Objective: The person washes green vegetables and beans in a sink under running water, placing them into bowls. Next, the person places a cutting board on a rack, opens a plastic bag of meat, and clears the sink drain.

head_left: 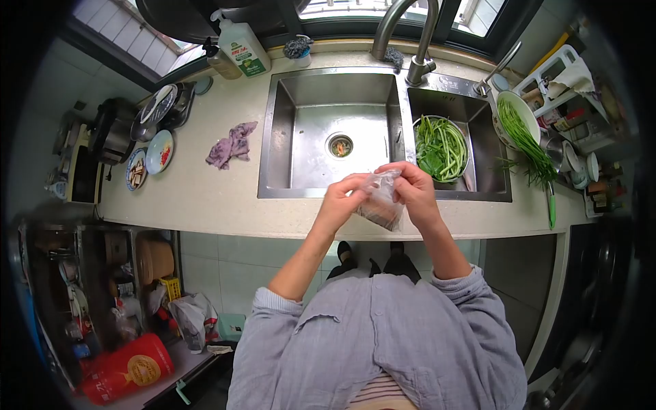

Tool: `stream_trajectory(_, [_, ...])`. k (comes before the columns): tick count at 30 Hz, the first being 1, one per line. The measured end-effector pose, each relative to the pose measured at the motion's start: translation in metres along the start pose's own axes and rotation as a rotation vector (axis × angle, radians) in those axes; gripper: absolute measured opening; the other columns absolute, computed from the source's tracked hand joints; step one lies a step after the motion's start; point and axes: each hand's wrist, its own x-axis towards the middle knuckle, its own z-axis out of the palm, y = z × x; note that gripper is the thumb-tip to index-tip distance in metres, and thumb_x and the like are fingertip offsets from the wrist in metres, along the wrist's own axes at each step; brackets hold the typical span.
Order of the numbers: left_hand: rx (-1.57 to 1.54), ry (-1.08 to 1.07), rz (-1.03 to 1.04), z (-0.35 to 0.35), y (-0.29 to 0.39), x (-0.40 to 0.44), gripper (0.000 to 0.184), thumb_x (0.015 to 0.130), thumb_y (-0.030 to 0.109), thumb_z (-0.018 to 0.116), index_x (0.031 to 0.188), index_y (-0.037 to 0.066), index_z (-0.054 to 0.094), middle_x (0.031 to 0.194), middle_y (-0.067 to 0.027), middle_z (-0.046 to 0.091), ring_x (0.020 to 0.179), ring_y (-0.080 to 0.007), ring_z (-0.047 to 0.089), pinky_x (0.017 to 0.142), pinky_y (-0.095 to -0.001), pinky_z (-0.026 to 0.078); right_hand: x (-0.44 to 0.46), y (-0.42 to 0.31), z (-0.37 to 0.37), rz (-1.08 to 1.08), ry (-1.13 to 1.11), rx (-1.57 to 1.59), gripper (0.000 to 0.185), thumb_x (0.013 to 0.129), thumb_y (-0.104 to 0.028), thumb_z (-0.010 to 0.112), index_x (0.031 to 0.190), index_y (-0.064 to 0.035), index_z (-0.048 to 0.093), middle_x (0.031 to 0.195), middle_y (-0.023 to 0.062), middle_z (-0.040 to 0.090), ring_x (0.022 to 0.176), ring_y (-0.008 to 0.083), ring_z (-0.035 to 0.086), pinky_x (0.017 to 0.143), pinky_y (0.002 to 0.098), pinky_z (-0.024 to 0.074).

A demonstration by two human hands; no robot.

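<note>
A clear plastic bag [383, 198] with something brownish in its lower part hangs between my hands, over the front edge of the sink. My left hand [343, 199] is closed on the bag's left upper edge. Fingers of my right hand [414, 191] pinch the top of the bag at its right side. Behind them lies the large sink basin [311, 137], with small orange and green scraps in its drain [339, 145]. In the smaller basin on the right, a round bowl holds green beans and leafy greens [443, 148].
A purple cloth [232, 145] lies left of the sink, with two small plates of food [160, 152] farther left. Soap bottles [242, 48] stand behind. The faucet [418, 67] rises at the back. Right of the sink are long green stalks [523, 137] and a green-handled knife [551, 208].
</note>
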Motion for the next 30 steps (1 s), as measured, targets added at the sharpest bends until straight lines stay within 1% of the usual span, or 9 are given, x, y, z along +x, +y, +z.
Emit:
stream_trajectory(3, [-0.165, 0.123, -0.022, -0.012, -0.001, -0.021, 0.018, 0.085, 0.013, 0.057, 0.093, -0.001, 0.065, 0.1, -0.0049, 0.062, 0.089, -0.0122, 0.055, 0.083, -0.0264, 0.04, -0.003, 0.01, 0.003, 0.008, 0.127, 0.039, 0.015, 0.086, -0.005, 0.048, 0.094, -0.0025, 0.061, 0.081, 0.0039, 0.063, 0.056, 0.0029, 0.045, 0.048, 0.0159, 0.0342])
stream_trajectory(10, [-0.449, 0.318, -0.137, -0.021, -0.012, -0.062, 0.012, 0.086, 0.012, 0.055, 0.095, 0.004, 0.055, 0.091, -0.0031, 0.061, 0.085, -0.0103, 0.051, 0.078, -0.0248, 0.04, -0.014, 0.042, 0.001, 0.021, 0.135, 0.078, 0.015, 0.089, -0.013, 0.05, 0.097, -0.0036, 0.059, 0.084, 0.0048, 0.062, 0.07, 0.0066, 0.052, 0.063, 0.0188, 0.0393])
stream_trajectory(13, [-0.33, 0.456, -0.037, -0.017, -0.009, -0.074, 0.01, 0.085, 0.013, 0.058, 0.082, 0.004, 0.055, 0.081, -0.0009, 0.06, 0.078, -0.0093, 0.053, 0.071, -0.0248, 0.042, -0.018, 0.038, -0.006, 0.015, 0.047, 0.006, 0.016, 0.087, -0.009, 0.051, 0.099, -0.002, 0.058, 0.084, 0.0034, 0.06, 0.077, 0.0087, 0.053, 0.069, 0.0209, 0.0403])
stream_trajectory(16, [0.129, 0.496, -0.11, -0.019, -0.01, -0.084, 0.015, 0.085, 0.014, 0.058, 0.074, 0.005, 0.051, 0.075, -0.0006, 0.057, 0.071, -0.0106, 0.053, 0.06, -0.0289, 0.041, -0.02, 0.034, -0.012, -0.017, -0.11, -0.158, 0.02, 0.08, 0.001, 0.051, 0.098, -0.0007, 0.059, 0.081, 0.0018, 0.054, 0.074, 0.0098, 0.05, 0.069, 0.0232, 0.0403])
stream_trajectory(19, [0.614, 0.585, -0.021, -0.011, 0.006, -0.085, 0.02, 0.083, 0.015, 0.059, 0.07, 0.005, 0.049, 0.072, -0.0039, 0.054, 0.064, -0.0163, 0.051, 0.051, -0.0359, 0.038, -0.02, 0.012, -0.013, -0.211, -0.261, -0.497, 0.025, 0.074, 0.002, 0.051, 0.097, -0.003, 0.061, 0.076, 0.005, 0.049, 0.072, 0.0147, 0.049, 0.068, 0.0252, 0.0407])
stream_trajectory(22, [1.06, 0.617, 0.157, -0.007, 0.02, -0.081, 0.02, 0.08, 0.016, 0.06, 0.069, 0.002, 0.051, 0.077, -0.0084, 0.057, 0.07, -0.0241, 0.055, 0.056, -0.037, 0.042, -0.019, 0.005, -0.017, -0.401, -0.253, -0.712, 0.018, 0.072, 0.004, 0.054, 0.087, -0.0024, 0.06, 0.072, 0.0094, 0.047, 0.069, 0.0231, 0.049, 0.064, 0.0312, 0.0415])
stream_trajectory(25, [1.277, 0.66, 0.321, -0.01, 0.036, -0.077, 0.016, 0.078, 0.017, 0.06, 0.073, 0.002, 0.056, 0.086, -0.0095, 0.061, 0.079, -0.029, 0.057, 0.063, -0.0372, 0.046, -0.018, -0.007, -0.024, -0.516, -0.216, -0.837, 0.011, 0.073, 0.003, 0.057, 0.082, -0.0019, 0.059, 0.073, 0.0101, 0.048, 0.07, 0.0253, 0.05, 0.061, 0.0329, 0.0417])
stream_trajectory(28, [1.479, 0.537, 0.277, -0.016, 0.05, -0.084, 0.014, 0.079, 0.017, 0.059, 0.079, 0.004, 0.062, 0.098, -0.0111, 0.062, 0.086, -0.0287, 0.058, 0.068, -0.0356, 0.048, -0.014, -0.022, -0.028, -0.543, -0.228, -0.823, 0.008, 0.075, 0.002, 0.058, 0.082, -0.0018, 0.059, 0.073, 0.0094, 0.048, 0.067, 0.0243, 0.051, 0.057, 0.0314, 0.0417])
stream_trajectory(30, [1.348, 0.463, 0.415, -0.022, 0.055, -0.082, 0.018, 0.082, 0.02, 0.057, 0.078, 0.003, 0.062, 0.104, -0.013, 0.061, 0.084, -0.027, 0.059, 0.064, -0.0341, 0.049, -0.01, -0.027, -0.026, -0.527, -0.26, -0.739, 0.008, 0.075, 0.002, 0.058, 0.082, -0.0016, 0.059, 0.073, 0.0086, 0.049, 0.065, 0.0222, 0.051, 0.056, 0.0295, 0.0415])
